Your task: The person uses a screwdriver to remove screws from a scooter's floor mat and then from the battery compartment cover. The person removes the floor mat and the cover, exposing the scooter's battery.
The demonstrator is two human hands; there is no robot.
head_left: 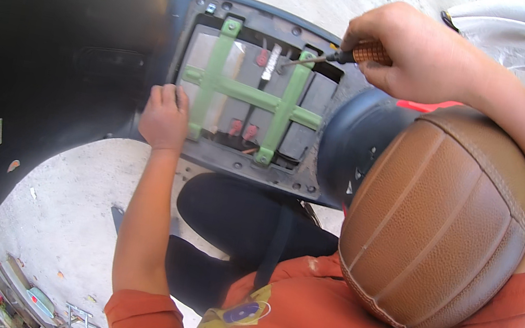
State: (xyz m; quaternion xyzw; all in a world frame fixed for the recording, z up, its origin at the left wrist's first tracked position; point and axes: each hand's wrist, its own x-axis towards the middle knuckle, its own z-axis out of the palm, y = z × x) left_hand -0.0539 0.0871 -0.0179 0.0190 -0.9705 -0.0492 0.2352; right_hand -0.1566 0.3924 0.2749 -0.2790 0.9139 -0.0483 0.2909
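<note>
My right hand [409, 53] is closed around the orange-brown handle of a screwdriver [364, 52]. Its thin shaft slants left over a green metal bracket [246, 92], with the tip near a battery terminal beside a white-wrapped cable [271, 62]. Whether the tip touches anything, I cannot tell. Under the bracket lie several grey batteries [301, 141], some with red terminal covers [262, 58]. My left hand [165, 116] rests on the left rim of the battery compartment [222, 157], fingers bent and nothing seen in them.
The compartment sits in a scooter's footboard. To its left rises the black front panel [80, 8]. A brown leather seat [440, 221] fills the right side, close to my right arm. Pale concrete floor [79, 182] lies around, and a white cloth [513, 32] shows at upper right.
</note>
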